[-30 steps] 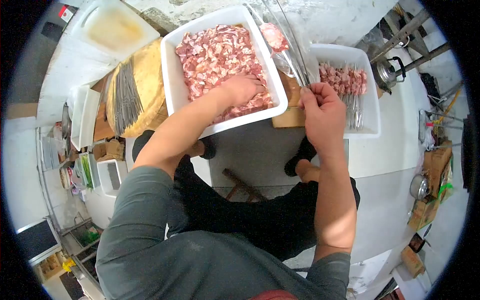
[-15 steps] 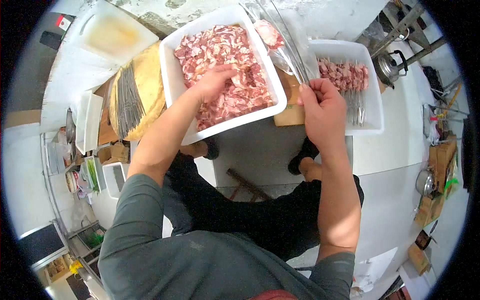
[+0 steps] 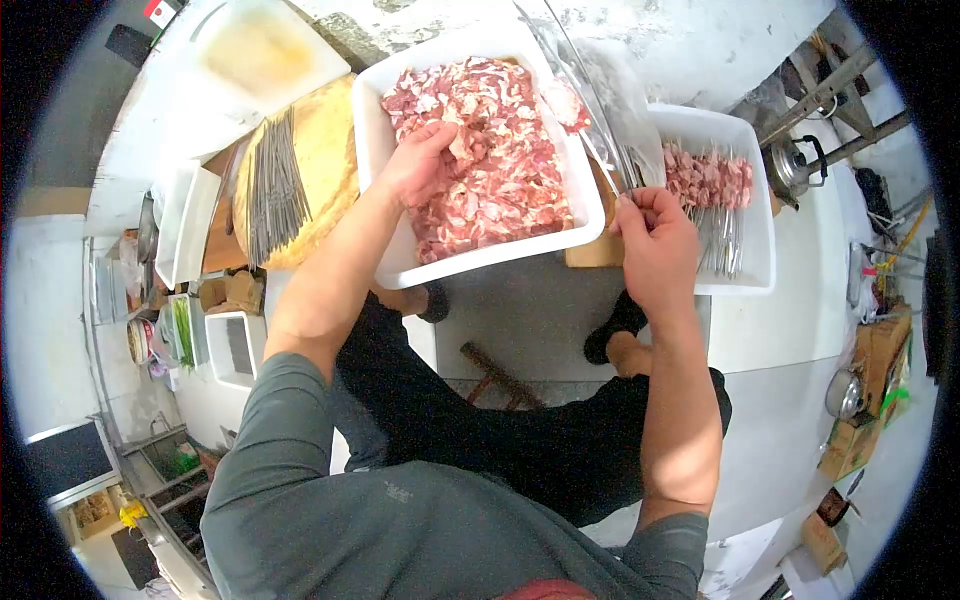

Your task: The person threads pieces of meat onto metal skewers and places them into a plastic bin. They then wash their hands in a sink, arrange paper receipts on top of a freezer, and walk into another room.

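The large white tub (image 3: 592,222) is full of cut raw meat (image 3: 490,200). Over its left half, my left hand (image 3: 418,168) has its fingers closed on a piece of meat (image 3: 466,148). To the right of the tub, my right hand (image 3: 660,235) pinches the lower ends of long thin metal skewers (image 3: 597,112), which slant up and to the left. A pale pink lump of meat (image 3: 566,106) is beside the skewers at the tub's right rim; whether it is threaded on one is unclear.
A second white tub (image 3: 762,240) at right holds threaded meat skewers (image 3: 712,180). Bare skewers (image 3: 275,195) lie on a round yellowish board (image 3: 330,180) at left. A clear plastic bag (image 3: 625,100) sits between the tubs. A metal kettle (image 3: 790,170) stands far right.
The whole view has shifted, with the tubs now further right and lower. My left hand has moved toward the tub's left side and now grips a piece of meat.
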Motion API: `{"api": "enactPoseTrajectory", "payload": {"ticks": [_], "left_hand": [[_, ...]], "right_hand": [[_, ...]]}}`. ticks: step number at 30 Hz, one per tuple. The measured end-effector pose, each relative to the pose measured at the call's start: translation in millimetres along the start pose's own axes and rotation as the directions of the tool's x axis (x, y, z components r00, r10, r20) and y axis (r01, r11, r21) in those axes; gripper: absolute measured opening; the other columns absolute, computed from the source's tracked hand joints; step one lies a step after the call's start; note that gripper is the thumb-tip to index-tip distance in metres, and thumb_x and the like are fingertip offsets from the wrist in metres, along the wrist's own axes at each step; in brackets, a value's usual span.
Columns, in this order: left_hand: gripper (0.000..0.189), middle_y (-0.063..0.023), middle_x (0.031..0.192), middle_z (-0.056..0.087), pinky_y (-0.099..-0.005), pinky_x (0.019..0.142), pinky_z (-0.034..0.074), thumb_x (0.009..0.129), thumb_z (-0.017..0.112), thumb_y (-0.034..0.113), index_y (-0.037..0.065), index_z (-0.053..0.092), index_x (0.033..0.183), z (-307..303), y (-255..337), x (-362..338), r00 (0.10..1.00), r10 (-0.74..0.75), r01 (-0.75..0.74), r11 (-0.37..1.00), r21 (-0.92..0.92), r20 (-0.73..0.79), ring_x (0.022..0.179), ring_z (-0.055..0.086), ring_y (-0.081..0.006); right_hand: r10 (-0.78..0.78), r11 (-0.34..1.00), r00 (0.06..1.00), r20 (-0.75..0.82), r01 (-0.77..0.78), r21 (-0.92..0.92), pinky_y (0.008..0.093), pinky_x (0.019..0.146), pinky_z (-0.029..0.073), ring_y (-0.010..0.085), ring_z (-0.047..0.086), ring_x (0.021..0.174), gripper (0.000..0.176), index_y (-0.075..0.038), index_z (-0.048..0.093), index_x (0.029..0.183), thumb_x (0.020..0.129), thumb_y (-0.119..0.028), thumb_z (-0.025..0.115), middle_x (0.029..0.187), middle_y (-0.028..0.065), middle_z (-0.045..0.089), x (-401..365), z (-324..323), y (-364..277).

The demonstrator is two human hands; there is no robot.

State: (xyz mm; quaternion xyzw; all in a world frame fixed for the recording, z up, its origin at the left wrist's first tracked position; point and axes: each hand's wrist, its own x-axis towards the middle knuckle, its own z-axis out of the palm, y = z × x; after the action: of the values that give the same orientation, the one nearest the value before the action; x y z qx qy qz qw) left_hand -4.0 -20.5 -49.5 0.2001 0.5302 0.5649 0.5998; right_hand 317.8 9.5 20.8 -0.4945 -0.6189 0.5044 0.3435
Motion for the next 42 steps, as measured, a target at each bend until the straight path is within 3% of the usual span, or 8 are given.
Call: {"api": "enactPoseTrajectory", "payload": {"ticks": [4,8,12,15,23,27,31,42], "left_hand": [[0.028,-0.0051,0.098,0.067,-0.0277,0.071,0.053,0.092,0.062,0.027,0.003,0.062,0.106,0.6,14.1,15.7,0.982,0.116,0.013,0.738,0.674,-0.146,0.087,0.065,-0.0133],[0.034,-0.007,0.092,0.067,-0.0288,0.073,0.053,0.087,0.066,0.016,-0.001,0.06,0.116,-13.7,-5.3,38.3,0.888,0.374,-0.357,0.198,0.913,0.266,0.082,0.065,-0.0139],[0.027,-0.0102,0.096,0.069,-0.0313,0.079,0.053,0.089,0.06,0.011,0.0,0.062,0.113,-8.3,-0.4,32.6,0.941,0.337,-0.273,0.714,0.644,0.025,0.083,0.067,-0.0166],[0.023,-0.01,0.089,0.071,-0.0301,0.079,0.053,0.09,0.059,0.013,0.002,0.065,0.109,-8.9,3.2,27.5,0.913,0.408,-0.127,0.258,0.958,0.011,0.083,0.068,-0.016],[0.043,-0.0205,0.095,0.069,-0.0399,0.085,0.05,0.083,0.064,0.041,0.004,0.069,0.104,-12.4,-16.8,84.0,0.963,0.257,0.059,0.109,0.992,-0.085,0.091,0.067,-0.0345],[0.023,-0.0084,0.071,0.067,-0.032,0.07,0.053,0.084,0.061,0.021,0.001,0.068,0.094,8.3,2.0,55.4,0.979,0.133,0.064,0.527,0.847,-0.157,0.072,0.064,-0.0145],[0.03,-0.0073,0.093,0.066,-0.0313,0.069,0.053,0.088,0.061,0.02,0.0,0.059,0.11,-2.5,7.1,48.5,0.983,0.057,-0.004,0.957,0.289,-0.174,0.079,0.062,-0.0158],[0.019,-0.0139,0.106,0.063,-0.0338,0.078,0.052,0.098,0.041,0.011,0.002,0.057,0.098,-13.3,26.9,20.7,0.978,0.093,-0.05,0.975,-0.218,0.189,0.093,0.062,-0.0233]], "right_hand": [[-0.023,1.0,1.0,0.011,0.023,-0.005,0.0299,0.065,0.05,0.016,0.063,0.068,0.02,0.003,0.062,0.094,0.089,-0.015,0.06,0.075,0.0098,0.067,2.8,4.3,4.3],[-0.023,1.0,1.0,0.014,0.023,-0.004,0.0299,0.065,0.05,0.0161,0.064,0.068,0.019,0.003,0.061,0.094,0.089,-0.015,0.06,0.075,0.01,0.067,4.6,7.7,5.9],[-0.008,1.0,1.0,0.0,0.008,0.016,0.0296,0.065,0.05,0.0158,0.064,0.068,0.019,0.003,0.062,0.094,0.089,-0.015,0.06,0.075,0.0096,0.067,5.4,5.7,5.8],[-0.005,1.0,1.0,-0.001,0.005,-0.008,0.0294,0.065,0.05,0.0155,0.063,0.068,0.019,0.003,0.062,0.094,0.089,-0.015,0.06,0.074,0.0092,0.067,6.1,5.0,3.3],[0.014,0.999,1.0,-0.004,-0.014,0.046,0.0297,0.064,0.049,0.0152,0.063,0.067,0.019,0.002,0.062,0.094,0.089,-0.016,0.061,0.073,0.009,0.066,6.5,8.7,5.2],[0.007,1.0,1.0,0.0,-0.007,0.016,0.0306,0.064,0.05,0.0162,0.063,0.067,0.02,0.002,0.062,0.094,0.089,-0.017,0.061,0.074,0.0098,0.067,6.7,3.3,5.9],[-0.02,1.0,1.0,-0.015,0.019,-0.015,0.031,0.065,0.049,0.0169,0.063,0.066,0.02,0.002,0.062,0.094,0.089,-0.017,0.06,0.073,0.0098,0.067,8.7,2.0,9.3],[0.02,1.0,0.999,0.034,-0.019,-0.024,0.03,0.064,0.049,0.0152,0.063,0.067,0.019,0.002,0.061,0.095,0.089,-0.016,0.06,0.073,0.0087,0.067,1.3,4.4,3.9]]}}
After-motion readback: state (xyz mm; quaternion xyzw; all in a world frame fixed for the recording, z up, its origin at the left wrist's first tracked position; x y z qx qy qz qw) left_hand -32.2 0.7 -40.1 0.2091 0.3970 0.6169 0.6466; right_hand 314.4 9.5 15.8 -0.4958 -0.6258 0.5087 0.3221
